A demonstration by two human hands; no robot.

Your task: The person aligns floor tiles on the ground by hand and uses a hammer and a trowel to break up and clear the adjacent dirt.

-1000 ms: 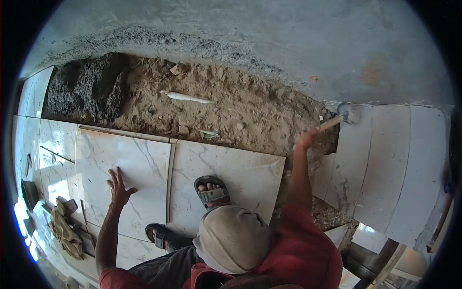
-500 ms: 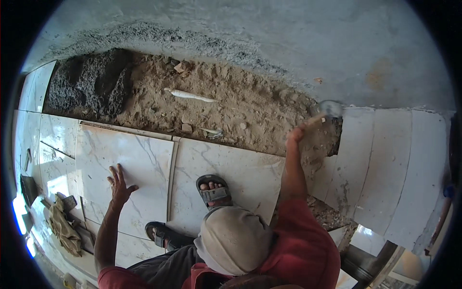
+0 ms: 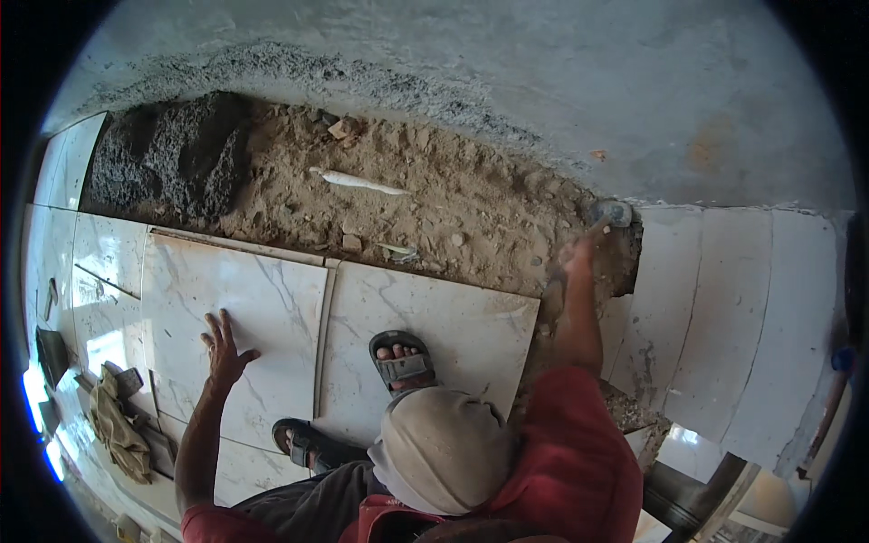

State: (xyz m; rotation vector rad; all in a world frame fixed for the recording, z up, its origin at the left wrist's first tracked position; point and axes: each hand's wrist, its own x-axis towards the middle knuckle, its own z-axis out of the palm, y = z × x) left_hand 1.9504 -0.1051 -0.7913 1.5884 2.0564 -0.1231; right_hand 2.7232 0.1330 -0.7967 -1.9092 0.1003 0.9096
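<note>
My right hand point(image 3: 575, 253) is closed around the handle of a mallet point(image 3: 612, 214) with a rounded grey head. The head is down at the right end of a strip of bare soil point(image 3: 471, 213), close to the wall and the pale floor tiles; the hand's fingers are slightly blurred. My left hand point(image 3: 228, 351) rests with fingers spread on a large white marble-patterned tile point(image 3: 262, 312) and holds nothing. A heap of dark wet mortar point(image 3: 172, 154) fills the left end of the soil strip.
A grey plastered wall point(image 3: 579, 81) runs along the far side. In the soil lie a white strip point(image 3: 362, 183), a scrap of wrapper point(image 3: 398, 252) and broken bits of brick point(image 3: 345, 128). Left, a crumpled khaki cloth point(image 3: 119, 430) lies on the tiles. Older pale tiles point(image 3: 715, 299) border the right.
My right hand and the mallet have swung slightly; the hand has shifted right, and the mallet head has dropped a little left and lower. My left hand stays in place.
</note>
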